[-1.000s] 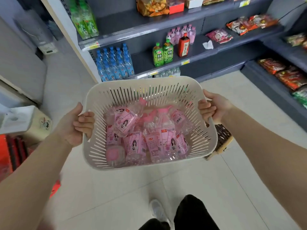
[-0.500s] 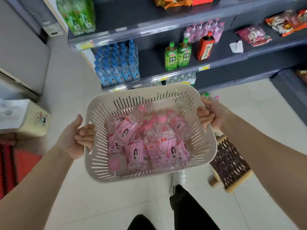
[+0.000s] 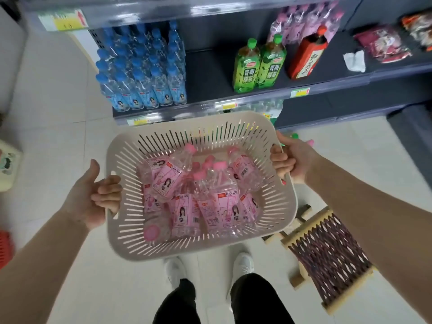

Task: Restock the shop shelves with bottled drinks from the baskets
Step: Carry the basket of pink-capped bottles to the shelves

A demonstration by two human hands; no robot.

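I carry a cream slotted plastic basket [image 3: 233,247] in front of me, above the floor. My left hand [image 3: 93,195] grips its left rim and my right hand [image 3: 292,160] grips its right rim. Inside lie several pink-capped peach soda bottles [image 3: 217,202], piled on their sides. Ahead is the dark grey shelf [image 3: 210,66]. Matching pink bottles [image 3: 304,22] stand at the back of that shelf on the right.
Blue-capped water bottles [image 3: 142,73] fill the shelf's left end. Two green tea bottles [image 3: 257,64] and a red bottle [image 3: 306,54] stand in the middle, snack packs [image 3: 383,43] further right. A woven wooden stool [image 3: 327,253] stands on the floor at my right. My feet [image 3: 243,265] show below the basket.
I have walked closer to the shelf with the basket held in both hands; the shelf now looms larger and the stool lies beside my right leg.
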